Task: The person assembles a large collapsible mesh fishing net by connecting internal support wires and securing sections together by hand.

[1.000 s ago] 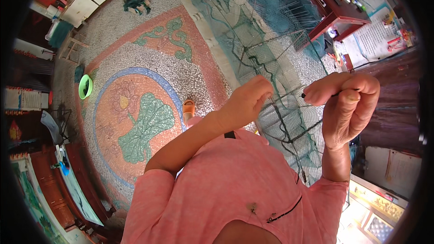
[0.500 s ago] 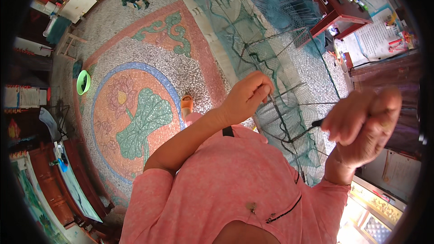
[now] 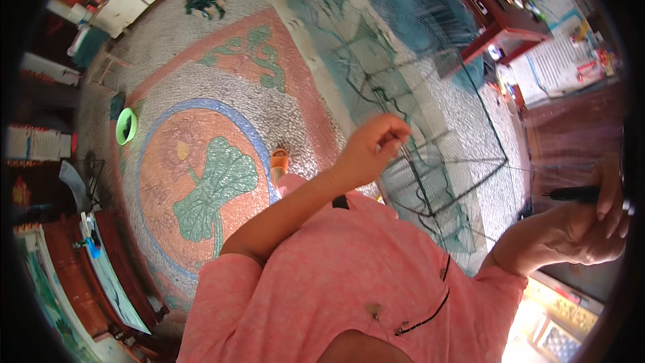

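A long green mesh net cage (image 3: 440, 161) with dark wire frames stretches from beside my body to the far side. My left hand (image 3: 376, 149) is closed in a pinch at its near left edge, where a dark cord-like edge meets the fingertips. At far right, well apart from the net, my right hand (image 3: 581, 232) is raised with fingers closed round a slim black tool (image 3: 574, 193). The tool's pointed end faces left; its exact kind is unclear, and motion smears this hand.
A dark red wooden desk (image 3: 500, 27) stands beyond the net at the right. On the patterned floor are a green basin (image 3: 125, 126) and a dark green bundle (image 3: 205, 1). Wooden furniture (image 3: 74, 262) lines the left side. My foot wears an orange slipper (image 3: 279, 158).
My right hand has swung outward to the right with the black tool, away from the net. My left hand stays almost in place. The net frame near the desk has shifted slightly.
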The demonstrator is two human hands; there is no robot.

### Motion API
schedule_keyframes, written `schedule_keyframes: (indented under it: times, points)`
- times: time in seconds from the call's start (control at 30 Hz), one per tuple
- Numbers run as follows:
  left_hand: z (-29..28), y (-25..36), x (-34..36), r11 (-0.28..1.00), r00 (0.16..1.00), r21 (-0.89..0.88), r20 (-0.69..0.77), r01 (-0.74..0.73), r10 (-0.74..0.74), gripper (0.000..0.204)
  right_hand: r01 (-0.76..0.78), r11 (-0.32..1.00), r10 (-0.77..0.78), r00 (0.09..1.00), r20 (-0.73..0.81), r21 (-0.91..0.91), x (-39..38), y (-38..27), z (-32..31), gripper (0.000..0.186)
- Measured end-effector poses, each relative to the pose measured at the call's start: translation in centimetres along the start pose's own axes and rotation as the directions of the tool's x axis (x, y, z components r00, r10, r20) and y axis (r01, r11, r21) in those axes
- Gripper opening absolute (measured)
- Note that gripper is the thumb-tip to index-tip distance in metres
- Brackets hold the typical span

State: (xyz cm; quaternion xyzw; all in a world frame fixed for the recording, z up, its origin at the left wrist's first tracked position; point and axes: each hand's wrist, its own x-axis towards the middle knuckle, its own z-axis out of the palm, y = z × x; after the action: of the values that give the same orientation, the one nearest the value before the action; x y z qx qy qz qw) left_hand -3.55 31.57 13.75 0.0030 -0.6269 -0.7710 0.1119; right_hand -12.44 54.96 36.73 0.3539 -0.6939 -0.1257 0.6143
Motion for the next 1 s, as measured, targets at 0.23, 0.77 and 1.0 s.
schedule_keyframes:
  times: [0.23,0.77,1.0]
  points:
    - [0.4,1.2,-0.9,0.891,0.939,0.31,0.205,-0.33,0.276,0.028,-0.536,0.714,0.442,0.844,0.304,0.45,-5.0,0.4,4.6,0.046]
    - [-3.3,1.5,-2.0,0.865,0.956,-0.458,-0.092,0.207,-0.278,0.013,-0.414,0.125,-0.449,0.787,0.424,0.902,-2.3,-11.9,7.1,0.016]
    - [-2.7,0.5,-2.4,0.822,0.961,-0.525,-0.028,0.22,-0.274,0.014,-0.451,0.19,-0.463,0.742,0.484,0.872,-4.2,-13.2,7.9,0.01]
